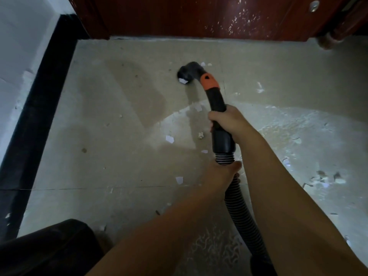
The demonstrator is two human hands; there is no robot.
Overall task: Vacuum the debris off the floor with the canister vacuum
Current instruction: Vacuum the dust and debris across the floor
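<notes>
Right hand (223, 120) is wrapped round the black handle (219, 124) of the vacuum, holding it firmly; left hand (221, 176) grips the ribbed hose (237, 200) just below the handle's cuff. The nozzle (184, 73) sits at the far end of the handle, past the orange collar (209, 80), mouth down toward the floor (111, 120), with a white paper scrap (183, 81) right at its opening. The canister itself is not in view.

Places, all relative to the nozzle: more paper bits (170, 138) lie nearer the person, another scrap (179, 179) closer still, a crumb cluster (322, 179) well off to the right, the red door (199, 16) beyond, the black baseboard (35, 108) far left.

Risks, as judgement:
- the flat scrap at the mouth may seal over the opening and stick there instead of going in, choking suction
- a fast sweep could blow or push light paper away, scattering it toward the door gap
- the hose bends sharply under the left hand; a kink there would cut airflow
- hose drags across uncleaned floor near the person and may shove debris around
- right-side cluster sits in a bright patch, easy to skip
- nozzle lifted too high leaves fine dust behind
</notes>
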